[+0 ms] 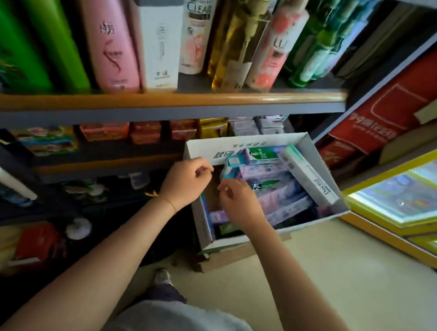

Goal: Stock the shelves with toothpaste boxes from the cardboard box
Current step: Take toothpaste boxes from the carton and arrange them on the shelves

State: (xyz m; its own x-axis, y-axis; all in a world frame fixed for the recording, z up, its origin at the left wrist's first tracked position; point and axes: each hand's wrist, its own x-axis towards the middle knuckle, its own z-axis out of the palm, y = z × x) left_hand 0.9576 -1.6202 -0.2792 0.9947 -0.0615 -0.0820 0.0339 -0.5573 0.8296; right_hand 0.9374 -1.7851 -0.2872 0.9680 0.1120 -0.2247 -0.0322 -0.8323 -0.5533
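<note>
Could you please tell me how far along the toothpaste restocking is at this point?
Nothing visibly done: no toothpaste boxes can be made out on the shelves. In hand: the left hand and right hand hover over the cardboard box, holding nothing. Left: the many toothpaste boxes filling it.

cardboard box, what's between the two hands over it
In the head view, only a narrow gap: the left hand and right hand hold nothing there, with the dark inside of the cardboard box behind.

White cardboard box (pixel 231 242), purple, green and white toothpaste boxes (pixel 269 181), pink bottle (pixel 110 34), green bottles (pixel 25 26)
</note>
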